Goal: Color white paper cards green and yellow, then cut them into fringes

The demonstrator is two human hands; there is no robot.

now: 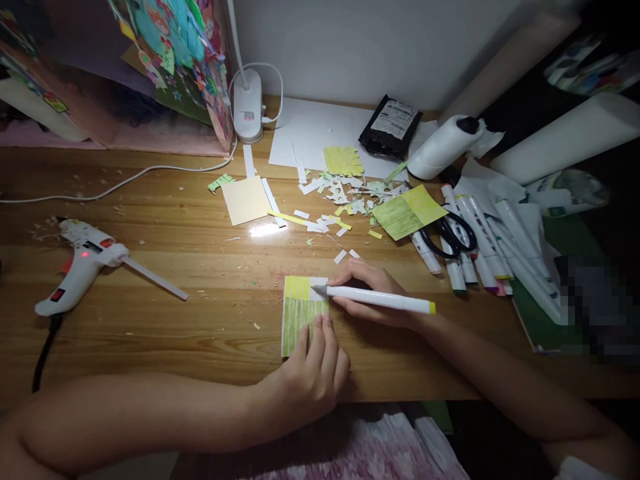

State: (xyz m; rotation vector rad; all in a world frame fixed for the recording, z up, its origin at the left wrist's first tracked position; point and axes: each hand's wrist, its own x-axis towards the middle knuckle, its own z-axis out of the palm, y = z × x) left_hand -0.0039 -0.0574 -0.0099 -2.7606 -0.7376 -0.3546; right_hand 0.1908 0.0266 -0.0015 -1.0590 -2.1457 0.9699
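Note:
My right hand (pixel 373 290) grips a white marker (pixel 380 298) with a yellow end, its grey tip touching the upper right of a small card (pixel 300 313). Yellow stripes fill the card's upper left and green stripes its lower part; the upper right corner is white. Across the lower right of the card lie the stretched fingers of my left hand (pixel 317 363), pressing it to the wooden table. A finished-looking yellow and green square (pixel 413 212) rests beyond my right hand, partly over black-handled scissors (pixel 453 235).
Paper scraps (pixel 340 193) litter the table around a cream square (pixel 246 200). A glue gun (pixel 83 267) with a red light lies at the left. Several markers (pixel 477 233) are at the right. A lamp base (pixel 248 110) and black packet (pixel 390 127) stand at the back.

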